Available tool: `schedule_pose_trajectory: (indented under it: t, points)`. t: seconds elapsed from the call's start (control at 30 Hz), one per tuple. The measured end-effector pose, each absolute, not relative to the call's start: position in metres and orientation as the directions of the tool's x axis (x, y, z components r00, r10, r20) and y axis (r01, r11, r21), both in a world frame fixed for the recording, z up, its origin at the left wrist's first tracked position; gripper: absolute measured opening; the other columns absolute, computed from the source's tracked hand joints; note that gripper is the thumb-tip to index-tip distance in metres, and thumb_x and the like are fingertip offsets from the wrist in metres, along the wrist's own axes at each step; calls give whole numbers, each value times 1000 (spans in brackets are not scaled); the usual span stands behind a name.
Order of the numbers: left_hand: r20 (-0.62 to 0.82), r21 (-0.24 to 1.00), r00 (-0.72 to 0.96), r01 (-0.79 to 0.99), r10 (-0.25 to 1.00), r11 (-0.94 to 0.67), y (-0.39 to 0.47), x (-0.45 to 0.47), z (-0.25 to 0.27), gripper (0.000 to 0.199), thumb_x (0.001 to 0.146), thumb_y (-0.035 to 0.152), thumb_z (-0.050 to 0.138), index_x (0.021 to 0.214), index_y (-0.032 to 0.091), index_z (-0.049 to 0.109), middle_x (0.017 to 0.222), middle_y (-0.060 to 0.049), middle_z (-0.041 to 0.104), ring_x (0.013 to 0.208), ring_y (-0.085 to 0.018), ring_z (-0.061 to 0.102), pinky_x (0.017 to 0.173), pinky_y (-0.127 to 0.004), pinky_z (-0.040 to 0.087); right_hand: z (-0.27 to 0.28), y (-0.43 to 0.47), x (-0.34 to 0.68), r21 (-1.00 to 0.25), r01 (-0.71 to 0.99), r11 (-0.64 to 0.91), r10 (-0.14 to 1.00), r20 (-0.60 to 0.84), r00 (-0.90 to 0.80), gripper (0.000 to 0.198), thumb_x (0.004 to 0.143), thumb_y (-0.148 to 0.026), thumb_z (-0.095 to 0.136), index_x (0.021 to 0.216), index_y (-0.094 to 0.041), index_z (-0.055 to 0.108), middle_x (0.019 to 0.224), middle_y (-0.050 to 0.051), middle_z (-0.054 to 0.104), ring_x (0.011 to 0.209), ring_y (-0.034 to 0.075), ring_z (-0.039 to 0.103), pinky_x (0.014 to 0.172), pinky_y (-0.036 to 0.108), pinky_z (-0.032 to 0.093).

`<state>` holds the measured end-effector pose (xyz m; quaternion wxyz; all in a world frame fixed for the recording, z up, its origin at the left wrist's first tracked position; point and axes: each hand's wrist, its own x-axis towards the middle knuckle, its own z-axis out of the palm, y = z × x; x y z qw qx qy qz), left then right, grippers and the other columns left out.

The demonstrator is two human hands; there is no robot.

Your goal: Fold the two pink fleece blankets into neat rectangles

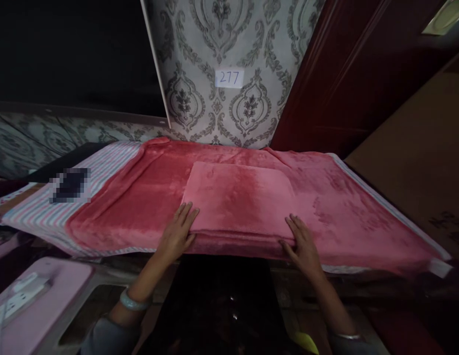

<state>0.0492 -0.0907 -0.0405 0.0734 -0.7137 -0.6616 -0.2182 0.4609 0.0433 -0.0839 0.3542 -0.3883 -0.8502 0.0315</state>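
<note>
A pink plush cloth (pixel 237 197), folded into a thick rectangle, lies in the middle of a larger red-pink plush blanket (pixel 129 197). My left hand (pixel 177 231) rests at its near left corner, fingers stretched over the edge and thumb along the front of the fold. At the near right corner, my right hand (pixel 302 246) touches the fold in much the same way, fingers extended. Neither hand is closed around the cloth. The folded layers show along the near edge between the hands.
Beneath the blanket, a striped sheet (pixel 114 160) shows at left, with a blurred dark object on it. A dark screen (pixel 74 59) hangs on the patterned wall, beside a "277" label (pixel 229 78). At lower left, a power strip (pixel 18 301) lies on a pink surface. A cardboard panel (pixel 418 138) stands at right.
</note>
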Motion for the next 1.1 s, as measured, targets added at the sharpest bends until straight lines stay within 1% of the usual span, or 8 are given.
schedule_pose_trajectory:
  t: [0.17,0.4,0.57,0.73,0.83,0.93,1.03,1.1]
  points:
    - [444,204,15,972,896,-117,-92,45,-41,69,79,6,54,146,22,48,156,-13,45,147,-29,40,118,-50,42,-84,45,465,-331,603,726,642,642,-420,64,91,-20,47,154,-27,39,149,9,51,137,25,47,111,48,43]
    - [533,314,-94,945,841,-93,-76,30,-21,50,76,12,53,125,20,61,122,-11,70,118,-27,65,105,-45,52,-55,66,460,-400,663,633,696,669,-261,47,77,-22,47,119,-22,67,107,9,73,101,27,65,93,45,52]
    - [648,414,-187,900,739,-135,-45,17,78,37,79,25,57,115,20,62,110,-7,72,103,-24,67,94,-39,54,36,101,453,-475,643,601,670,738,-81,26,78,-34,52,93,-21,69,81,6,71,77,25,65,77,40,54]
    - [740,511,-269,820,617,-255,-9,14,190,35,80,36,63,112,21,62,108,-3,69,101,-20,63,93,-32,52,146,134,440,-578,436,690,583,801,139,26,77,-33,62,98,-20,68,93,5,70,83,21,63,82,37,53]
    - [693,625,-331,718,640,-306,21,5,217,34,79,37,66,108,21,63,105,-3,69,97,-19,63,90,-30,52,177,160,433,-684,321,655,677,720,154,28,75,-30,66,99,-17,68,91,4,69,80,16,60,81,34,52]
    - [571,754,-387,596,724,-277,59,-9,204,33,74,37,69,102,20,64,95,-3,69,87,-18,63,79,-28,53,167,193,422,-811,267,520,820,562,109,24,76,-33,68,94,-17,69,83,2,67,74,15,58,73,30,52]
    - [308,896,-437,431,845,-103,96,-17,160,32,71,39,71,94,16,65,80,-2,66,72,-17,61,64,-25,51,124,221,405,-884,292,365,914,400,69,17,76,-35,70,81,-19,68,73,1,66,69,17,59,64,28,52]
    - [135,922,-505,379,852,79,114,-14,122,31,70,38,72,91,15,66,73,-1,65,68,-17,62,61,-26,50,87,231,390,-898,340,278,952,305,25,18,78,-38,69,79,-20,69,66,2,65,67,20,61,60,29,53]
